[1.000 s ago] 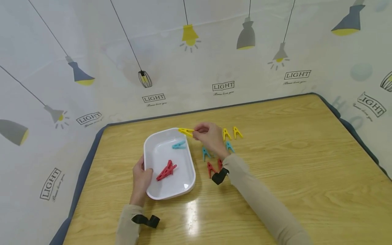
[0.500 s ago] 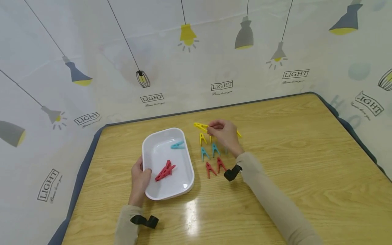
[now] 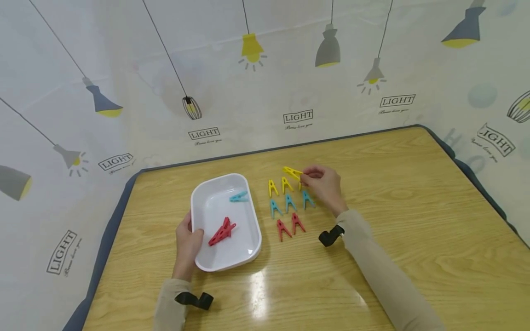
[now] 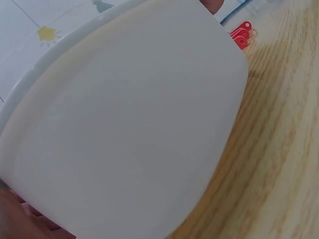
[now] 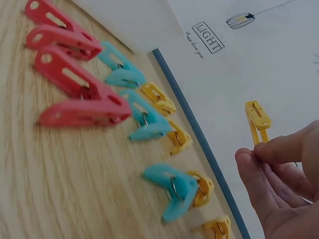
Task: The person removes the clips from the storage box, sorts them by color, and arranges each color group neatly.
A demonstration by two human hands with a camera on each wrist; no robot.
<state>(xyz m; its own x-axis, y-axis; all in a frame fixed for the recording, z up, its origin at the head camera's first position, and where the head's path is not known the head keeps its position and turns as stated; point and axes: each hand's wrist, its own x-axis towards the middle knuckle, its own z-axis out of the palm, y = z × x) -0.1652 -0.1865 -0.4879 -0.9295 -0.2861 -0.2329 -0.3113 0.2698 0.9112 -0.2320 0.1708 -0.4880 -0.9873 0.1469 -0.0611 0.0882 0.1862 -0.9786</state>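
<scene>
My right hand point(image 3: 307, 176) pinches a yellow clothespin point(image 3: 292, 173) just above the table, over the row of yellow pegs point(image 3: 272, 187). The right wrist view shows that held yellow clothespin point(image 5: 257, 118) between thumb and fingertips point(image 5: 269, 149). Below the yellow row lie blue pegs point(image 3: 290, 202) and two red pegs point(image 3: 283, 228). My left hand point(image 3: 191, 234) grips the left rim of a white tray point(image 3: 252, 230), which holds a blue peg point(image 3: 239, 197) and red pegs point(image 3: 222, 231). In the left wrist view the tray's wall point(image 4: 124, 124) fills the frame.
The wooden table point(image 3: 414, 220) has a dark padded edge point(image 3: 455, 151) and a printed curtain wall close behind it. In the right wrist view the red pegs point(image 5: 75, 94), blue pegs point(image 5: 144, 124) and yellow pegs point(image 5: 179, 137) lie in rows.
My right hand has carried the yellow clothespin from over the tray's far corner rightward to above the yellow row. The left hand and tray have stayed put.
</scene>
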